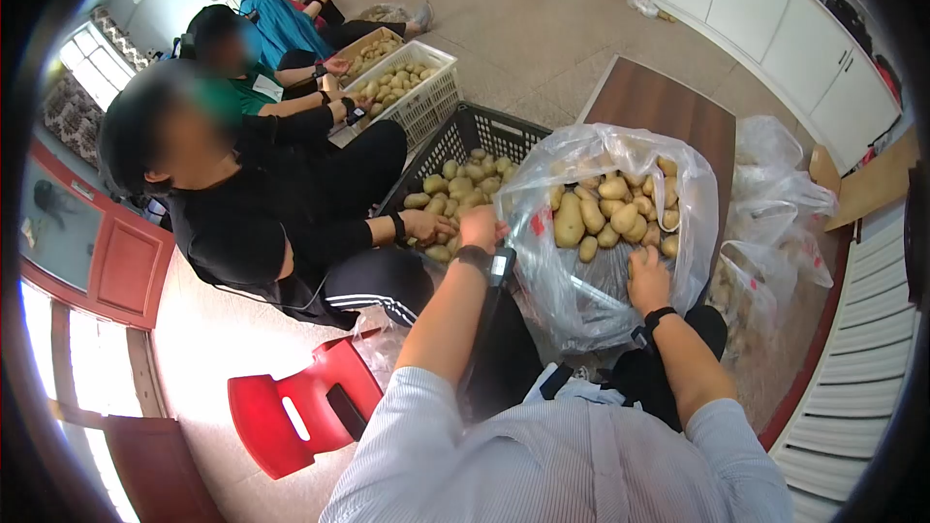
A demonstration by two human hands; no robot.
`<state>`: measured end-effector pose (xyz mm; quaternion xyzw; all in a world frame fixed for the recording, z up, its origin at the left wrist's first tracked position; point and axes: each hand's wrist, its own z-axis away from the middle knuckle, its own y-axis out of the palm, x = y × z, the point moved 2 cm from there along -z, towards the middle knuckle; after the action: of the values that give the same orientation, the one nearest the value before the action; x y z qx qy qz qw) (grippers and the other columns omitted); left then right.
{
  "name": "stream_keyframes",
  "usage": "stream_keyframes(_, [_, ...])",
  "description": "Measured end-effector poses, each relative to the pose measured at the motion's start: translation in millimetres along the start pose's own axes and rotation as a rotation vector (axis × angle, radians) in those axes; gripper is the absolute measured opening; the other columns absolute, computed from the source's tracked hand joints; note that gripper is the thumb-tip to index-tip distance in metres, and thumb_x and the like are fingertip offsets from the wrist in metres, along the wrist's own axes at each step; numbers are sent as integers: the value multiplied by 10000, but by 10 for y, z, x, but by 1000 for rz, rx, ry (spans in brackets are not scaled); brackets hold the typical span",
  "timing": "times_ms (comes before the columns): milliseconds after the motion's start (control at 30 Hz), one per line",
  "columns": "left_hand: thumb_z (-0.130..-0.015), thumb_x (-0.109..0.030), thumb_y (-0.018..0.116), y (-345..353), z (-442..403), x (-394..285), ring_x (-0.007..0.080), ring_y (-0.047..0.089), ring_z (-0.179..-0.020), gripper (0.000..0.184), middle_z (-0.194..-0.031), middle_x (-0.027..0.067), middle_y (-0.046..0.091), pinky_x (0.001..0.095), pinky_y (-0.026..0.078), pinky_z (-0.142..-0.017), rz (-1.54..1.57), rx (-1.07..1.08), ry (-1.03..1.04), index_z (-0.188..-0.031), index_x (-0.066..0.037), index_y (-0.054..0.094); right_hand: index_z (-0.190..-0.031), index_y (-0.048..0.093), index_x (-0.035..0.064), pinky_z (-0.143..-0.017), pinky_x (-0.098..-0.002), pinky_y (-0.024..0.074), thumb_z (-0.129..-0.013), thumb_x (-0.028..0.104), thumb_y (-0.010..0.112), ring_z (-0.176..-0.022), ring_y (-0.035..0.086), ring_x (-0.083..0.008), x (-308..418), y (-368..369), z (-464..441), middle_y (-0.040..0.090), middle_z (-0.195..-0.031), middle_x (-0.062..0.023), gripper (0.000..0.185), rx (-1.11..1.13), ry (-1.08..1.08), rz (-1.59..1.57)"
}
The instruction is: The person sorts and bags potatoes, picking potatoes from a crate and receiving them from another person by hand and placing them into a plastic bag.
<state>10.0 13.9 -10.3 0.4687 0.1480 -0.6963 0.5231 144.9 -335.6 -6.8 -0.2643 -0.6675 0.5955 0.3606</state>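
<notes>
at the centre of the work area, a clear plastic bag (531, 177) stands open before the wearer, with potatoes (612, 206) heaped toward twelve o'clock inside it. the right hand (650, 281) is inside the bag's mouth and is the nearer of the two to this heap, which spreads from ten to one o'clock of its fingertips. those fingers are bent and fairly narrow; whether a potato is held cannot be told. one long potato (569, 221) lies at ten o'clock from them, its long axis running roughly twelve to six. the left hand (479, 226) is at the bag's nine o'clock edge, beside the dark crate (502, 126); its fingers are curled, their grasp obscured. from that hand, the long potato lies near three o'clock, the crate's potatoes (463, 184) at eleven. a co-worker's hand (426, 225) is at nine o'clock, over the crate.
</notes>
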Motion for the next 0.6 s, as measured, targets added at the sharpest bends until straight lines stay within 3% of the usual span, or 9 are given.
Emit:
stream_keyframes(100, [-903,-195,522,115,-73,-174,276,623,-731,343,-1013,125,556,383,569,-592,-75,58,38,-1196,-17,520,-1149,544,174,-873,-475,455,-662,99,746,-1025,537,-393,60,-24,-178,419,-1280,-155,533,-105,-75,69])
stream_keyframes(200, [-894,-173,532,5,21,-31,260,625,-718,332,-971,126,567,367,568,-580,-107,90,39,-1176,3,534,-1113,558,162,-884,-477,451,-653,62,714,-1031,530,-404,86,-79,69,422,-1285,-159,496,-18,-72,-52])
stream_keyframes(433, [-880,-168,561,120,89,-115,240,621,-664,357,-935,126,584,339,543,-518,-163,149,18,-1170,39,538,-1101,557,154,-890,-448,449,-635,63,691,-1043,533,-388,342,-326,-86,463,-1244,-152,494,-186,-141,-290])
stream_keyframes(500, [-880,-186,570,183,128,-136,232,620,-662,319,-924,113,582,340,529,-506,-167,200,43,-1130,11,551,-1099,534,135,-913,-425,437,-629,16,655,-1066,504,-409,386,-284,-135,481,-1205,-177,500,-195,-111,-667])
stream_keyframes(533, [-887,-200,563,216,178,-150,226,618,-661,290,-923,108,581,340,521,-499,-200,216,21,-1100,-4,554,-1180,511,145,-851,-412,470,-712,100,629,-979,564,-363,414,-228,-180,533,-1138,-157,485,-270,-148,-700])
stream_keyframes(567, [-894,-215,557,245,229,-161,221,617,-660,263,-922,102,581,340,513,-492,-232,231,-2,-1069,-19,558,-1180,511,145,-851,-412,470,-712,100,629,-979,564,-363,400,-190,-202,533,-1138,-157,485,-277,-143,-700])
stream_keyframes(600, [-896,-272,573,259,180,-114,214,623,-710,269,-947,91,581,348,513,-542,-277,290,6,-1042,-47,553,-1225,488,149,-813,-415,484,-769,158,590,-918,589,-338,492,-253,-218,551,-1117,-144,468,36,161,-1188])
